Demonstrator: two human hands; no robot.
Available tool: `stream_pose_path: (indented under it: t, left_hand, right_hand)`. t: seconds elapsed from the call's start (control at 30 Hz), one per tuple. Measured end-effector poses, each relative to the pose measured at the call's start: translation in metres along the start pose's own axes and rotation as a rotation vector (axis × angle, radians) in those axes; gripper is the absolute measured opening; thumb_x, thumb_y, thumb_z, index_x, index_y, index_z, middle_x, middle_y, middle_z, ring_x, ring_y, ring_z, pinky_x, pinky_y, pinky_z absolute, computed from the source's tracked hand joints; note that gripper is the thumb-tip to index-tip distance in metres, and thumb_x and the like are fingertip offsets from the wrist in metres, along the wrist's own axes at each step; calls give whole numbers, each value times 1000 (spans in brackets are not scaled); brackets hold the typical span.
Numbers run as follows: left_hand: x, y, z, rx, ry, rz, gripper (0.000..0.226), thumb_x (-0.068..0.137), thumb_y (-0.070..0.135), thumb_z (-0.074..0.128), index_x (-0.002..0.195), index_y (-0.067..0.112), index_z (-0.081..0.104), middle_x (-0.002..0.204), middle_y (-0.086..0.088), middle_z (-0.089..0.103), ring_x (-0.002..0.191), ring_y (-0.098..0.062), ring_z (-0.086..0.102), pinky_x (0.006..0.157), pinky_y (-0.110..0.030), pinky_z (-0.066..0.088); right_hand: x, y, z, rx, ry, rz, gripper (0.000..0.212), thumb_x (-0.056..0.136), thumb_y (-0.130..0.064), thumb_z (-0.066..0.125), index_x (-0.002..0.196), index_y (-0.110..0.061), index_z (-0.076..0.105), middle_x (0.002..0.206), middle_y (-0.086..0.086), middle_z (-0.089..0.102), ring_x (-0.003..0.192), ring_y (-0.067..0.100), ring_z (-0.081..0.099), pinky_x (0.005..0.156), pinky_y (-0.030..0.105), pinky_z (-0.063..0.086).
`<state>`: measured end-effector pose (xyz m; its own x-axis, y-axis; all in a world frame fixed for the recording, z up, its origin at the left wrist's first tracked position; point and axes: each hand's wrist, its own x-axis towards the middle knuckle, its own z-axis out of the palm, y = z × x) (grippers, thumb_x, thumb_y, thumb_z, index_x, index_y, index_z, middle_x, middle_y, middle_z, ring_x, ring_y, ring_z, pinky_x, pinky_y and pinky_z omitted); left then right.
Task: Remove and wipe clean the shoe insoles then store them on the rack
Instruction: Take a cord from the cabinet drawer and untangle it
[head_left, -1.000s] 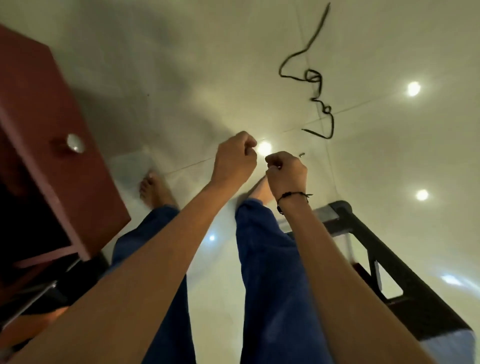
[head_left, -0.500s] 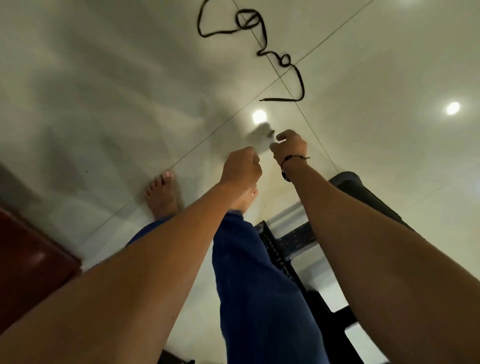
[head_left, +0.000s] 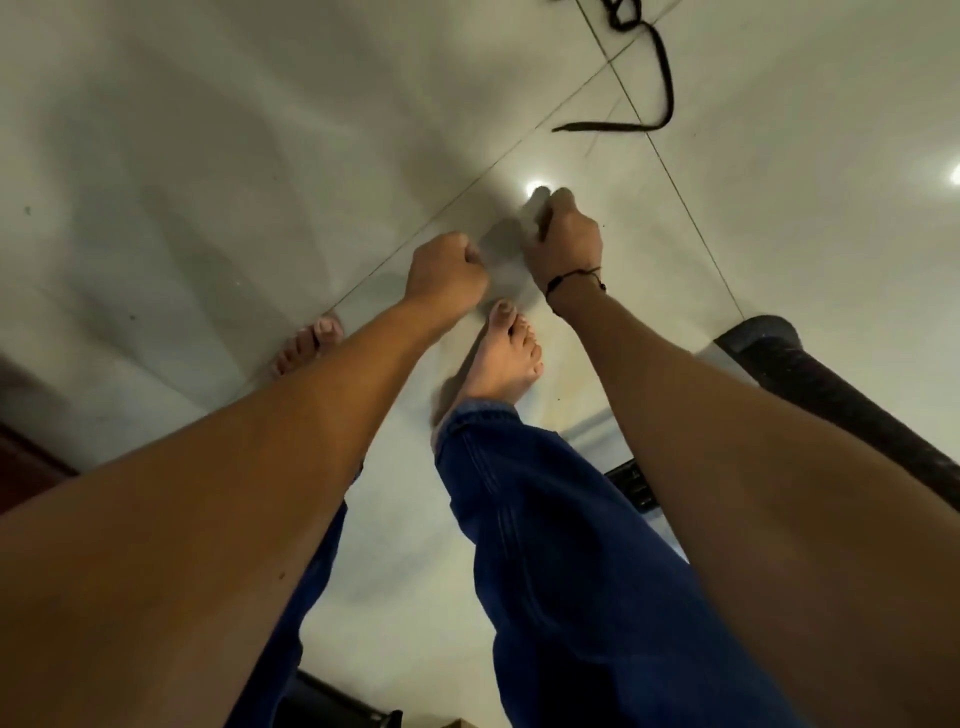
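Under your fingers spreads the pale tiled floor (head_left: 218, 171), its grout lines crossing just beyond your knuckles and bright ceiling lights mirrored in the glaze. Your two legs in blue trousers (head_left: 561, 545) stand below your hands, with one bare foot (head_left: 506, 358) directly under the gap between your fists and the other bare foot (head_left: 306, 345) showing beside your left forearm. To the right of your right wrist, and lower, runs a dark black frame (head_left: 831, 395), which may be the rack, though too little shows to be sure. Far beyond your right fingertips a black shoelace (head_left: 660, 78) lies loose on the tiles. Your left hand (head_left: 447, 273) is curled into a fist, knuckles toward the right hand; whether it holds anything you cannot tell from here. Your right hand (head_left: 563, 236) is also curled, a black cord bracelet (head_left: 571, 278) round its wrist, and a thin dark sliver shows against its fingers, too small and blurred to name. No insole can be made out near either hand; between the fists there is only a grey blur.
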<state>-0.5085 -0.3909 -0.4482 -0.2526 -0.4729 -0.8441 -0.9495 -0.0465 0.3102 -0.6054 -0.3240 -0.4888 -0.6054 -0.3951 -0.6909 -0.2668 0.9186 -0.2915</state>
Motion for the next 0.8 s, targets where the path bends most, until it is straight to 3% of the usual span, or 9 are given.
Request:
stream_pose_path:
  t: [0.23,0.33,0.43,0.53,0.6,0.7,0.8]
  left_hand:
    - [-55,6,-70,-254,33,-62,24,88,-1,48,105,6,63,109,-12,64,101,-26,61,86,-34,52]
    - [-86,-5,-106,-448,115,-102,26,86,-5,47,103,5,63,106,-9,64,95,-22,62,82,-29,52]
    - [-135,-40,-148,-559,215,-150,25,89,-2,46,105,6,63,98,-1,62,87,-14,56,64,-13,44]
    - [-184,-85,-181,-695,385,-218,23,88,1,47,100,9,65,100,-3,67,97,-21,61,85,-26,47]
    - [-224,-120,-206,-808,498,-296,23,88,-1,46,100,6,64,101,-6,67,96,-19,60,81,-17,43]
    - [-281,-161,-246,-908,674,-322,18,88,0,50,101,2,63,98,-4,64,88,-12,55,75,-11,38]
    - [-325,-193,-266,-1015,832,-325,16,88,0,52,98,3,64,89,4,61,81,-11,58,73,-13,42]
  right_hand:
    - [-89,-73,-26,230,22,-68,22,81,0,54,98,-6,66,97,6,69,92,20,61,70,8,36]
    - [-126,-119,-37,322,-4,-131,19,79,2,56,91,-8,66,85,1,67,81,18,63,77,27,52]
    - [-169,-177,-33,296,-68,-218,15,80,1,58,87,-11,64,81,-3,63,78,13,60,78,32,54]
    - [-218,-230,-21,296,-167,-325,14,79,-1,60,84,-14,61,79,0,64,78,20,64,77,37,55]
    - [-259,-266,-10,271,-268,-422,11,80,-3,62,86,-12,60,81,3,65,78,20,63,76,37,55]
    - [-311,-312,0,190,-349,-637,10,80,-8,66,86,-10,58,79,0,64,74,15,61,72,28,53]
    - [-360,-347,10,80,-420,-916,15,80,-7,68,81,-15,55,70,-16,57,65,-4,55,64,8,43]
